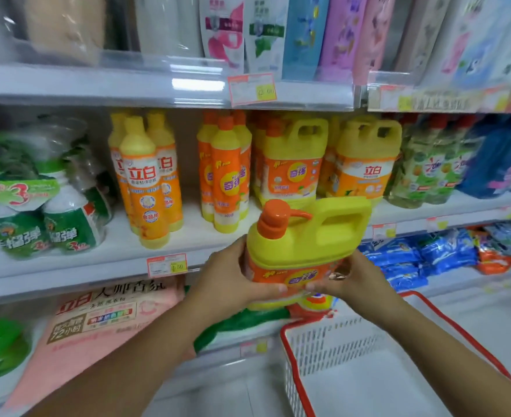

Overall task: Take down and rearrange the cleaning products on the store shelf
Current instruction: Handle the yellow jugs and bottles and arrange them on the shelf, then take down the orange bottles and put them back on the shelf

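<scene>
Left hand (233, 276) and right hand (358, 276) were both wrapped around yellow detergent jug (308, 242), gripping its orange label band from either side. Jug was upright with orange pump on top, held off and in front of middle shelf (67, 267). White red-rimmed basket (323, 344) sat below right. Matching jugs (293, 164) stood on shelf behind.

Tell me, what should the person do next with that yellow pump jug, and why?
Probably lower the jug down and rightward into the white basket. The left hand and right hand both hold its body, it is already off the middle shelf, and the basket's open top sits below it, slightly to the right.
</scene>
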The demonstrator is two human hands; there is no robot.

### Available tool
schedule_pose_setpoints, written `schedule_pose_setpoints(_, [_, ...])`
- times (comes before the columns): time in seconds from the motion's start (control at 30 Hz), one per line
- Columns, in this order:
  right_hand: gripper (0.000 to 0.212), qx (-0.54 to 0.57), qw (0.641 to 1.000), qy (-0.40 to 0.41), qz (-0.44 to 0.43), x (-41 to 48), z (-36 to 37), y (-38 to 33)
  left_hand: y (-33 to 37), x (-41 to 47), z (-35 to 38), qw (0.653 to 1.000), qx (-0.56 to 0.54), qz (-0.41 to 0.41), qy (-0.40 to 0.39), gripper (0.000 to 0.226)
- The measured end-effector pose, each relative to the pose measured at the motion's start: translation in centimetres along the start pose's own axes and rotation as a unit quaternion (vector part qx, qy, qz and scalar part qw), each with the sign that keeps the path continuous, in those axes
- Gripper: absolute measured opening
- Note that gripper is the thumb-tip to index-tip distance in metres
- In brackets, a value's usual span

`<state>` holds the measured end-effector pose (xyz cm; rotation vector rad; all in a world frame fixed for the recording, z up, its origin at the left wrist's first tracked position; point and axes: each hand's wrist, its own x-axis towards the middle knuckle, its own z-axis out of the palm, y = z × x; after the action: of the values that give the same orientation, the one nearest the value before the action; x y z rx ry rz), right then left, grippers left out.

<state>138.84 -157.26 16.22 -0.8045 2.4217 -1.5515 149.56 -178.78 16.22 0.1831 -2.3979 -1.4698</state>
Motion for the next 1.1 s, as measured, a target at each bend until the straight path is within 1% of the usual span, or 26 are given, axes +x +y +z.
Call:
schedule_pose_setpoints(0.13, [0.049, 0.073, 0.993, 0.053, -0.070, 5.2, -2.4, -0.5, 3.2, 5.9, -0.1, 0.995, 0.046, 0.091, 0.023, 0.088])
schedule_pose_setpoints(0.23, [0.052, 0.089, 0.987, 0.080, -0.105, 9.0, -3.4, -0.1, 4.4, 10.2, 0.2, 0.990, 0.063, 0.117, 0.044, 0.092])
schedule_pose_setpoints(0.33, [0.054, 0.105, 0.982, 0.095, -0.126, 12.2, -3.8, 1.1, 3.8, 13.4, 1.1, 0.989, 0.065, 0.118, 0.063, 0.088])
schedule_pose_setpoints(0.5, [0.060, 0.118, 0.975, 0.104, -0.156, 14.6, -2.6, 3.4, 1.3, 16.3, 2.9, 0.990, 0.052, 0.079, 0.103, 0.084])
schedule_pose_setpoints(0.6, [0.070, 0.119, 0.973, 0.121, -0.159, 15.7, -2.0, 4.6, 0.1, 17.3, 3.7, 0.990, 0.023, 0.068, 0.120, 0.082])
schedule_pose_setpoints(0.67, [0.077, 0.102, 0.975, 0.130, -0.150, 16.2, -1.5, 4.7, -0.4, 17.6, 4.0, 0.989, 0.041, 0.060, 0.132, 0.078])
schedule_pose_setpoints(0.73, [0.086, 0.097, 0.975, 0.131, -0.148, 16.3, -0.7, 4.7, -1.0, 17.6, 4.0, 0.989, 0.075, 0.053, 0.118, 0.073])
schedule_pose_setpoints(0.8, [0.102, 0.087, 0.976, 0.136, -0.145, 16.6, 0.1, 4.9, -1.6, 16.8, 3.7, 0.992, 0.091, 0.054, 0.066, 0.075])
schedule_pose_setpoints(0.87, [0.110, 0.069, 0.977, 0.137, -0.146, 16.8, 0.6, 5.1, -2.6, 15.5, 3.1, 0.989, 0.137, 0.060, 0.018, 0.082])
schedule_pose_setpoints(1.0, [0.107, 0.066, 0.982, 0.122, -0.131, 17.2, 0.3, 4.9, -4.2, 12.9, 2.3, 0.950, 0.306, 0.059, -0.030, 0.086])
schedule_pose_setpoints(1.1, [0.105, 0.077, 0.982, 0.109, -0.133, 17.4, -0.4, 5.2, -4.4, 12.7, 2.9, 0.935, 0.347, 0.059, -0.034, 0.084])
